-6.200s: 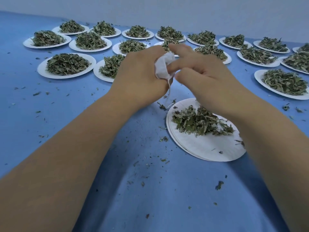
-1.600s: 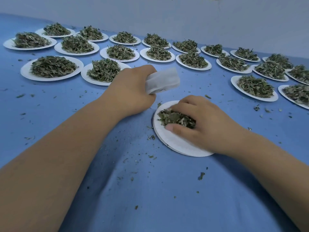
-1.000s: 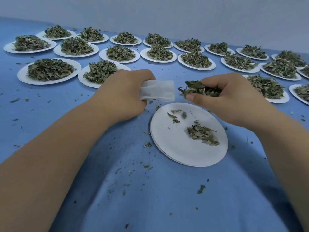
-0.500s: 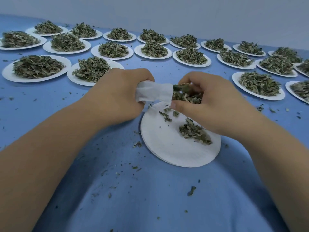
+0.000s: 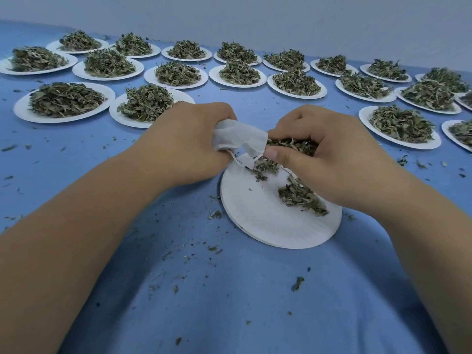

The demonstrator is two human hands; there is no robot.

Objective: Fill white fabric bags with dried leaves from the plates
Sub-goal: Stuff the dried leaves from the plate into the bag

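My left hand [image 5: 189, 141] grips a small white fabric bag [image 5: 240, 136] above the far edge of the near white plate [image 5: 268, 221]. The bag's mouth points right, and a thin string hangs from it. My right hand [image 5: 329, 152] holds a clump of dried green leaves [image 5: 291, 145] pressed against the bag's mouth. A small heap of leaves [image 5: 301, 198] lies on the near plate beneath my right hand, with a few crumbs nearer the bag.
Several white plates heaped with dried leaves, such as one [image 5: 63, 100] at the left and one [image 5: 401, 126] at the right, stand in rows across the far half of the blue cloth [image 5: 229, 302]. Leaf crumbs are scattered over the cloth. A pale wall stands behind.
My right hand scooped leaves off the near plate, lifted them and brought them to the bag's mouth. The bag now sags and wrinkles at its mouth.
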